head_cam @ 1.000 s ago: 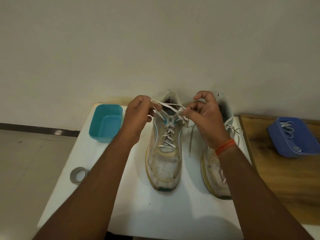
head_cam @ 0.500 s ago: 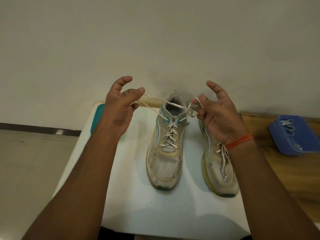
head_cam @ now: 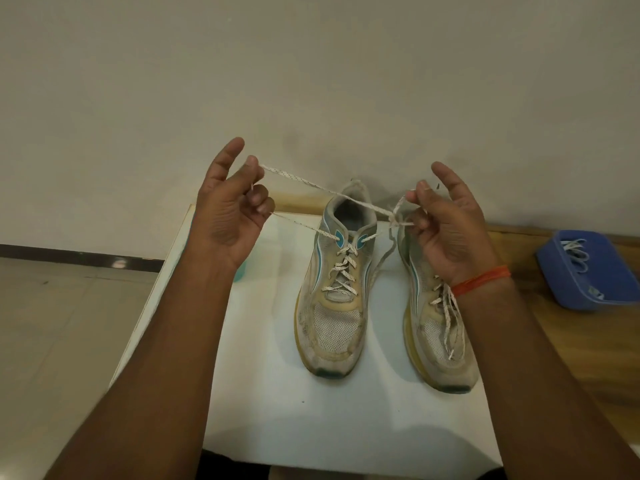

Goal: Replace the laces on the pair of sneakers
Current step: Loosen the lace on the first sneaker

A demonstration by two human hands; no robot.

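Observation:
Two worn white sneakers stand side by side on a white table (head_cam: pixel 277 410), toes toward me. The left sneaker (head_cam: pixel 336 292) is laced with a white speckled lace (head_cam: pixel 304 182) whose ends run up to both hands. My left hand (head_cam: pixel 232 209) is raised left of the shoe and pinches a loop of that lace. My right hand (head_cam: pixel 446 223) holds the lace beside a knot (head_cam: pixel 394 220) above the shoe's collar. The right sneaker (head_cam: pixel 436 327) lies partly under my right forearm, its loose laces draped over its front.
A blue tub (head_cam: pixel 588 271) holding white laces sits on a wooden surface (head_cam: pixel 540 341) at the right. A teal container (head_cam: pixel 239 271) peeks out behind my left wrist. A plain wall rises just behind the table; tiled floor lies at the left.
My hands have moved apart and upward, drawing the lace taut between them. The fingers have spread, and the right sneaker's front has come into view.

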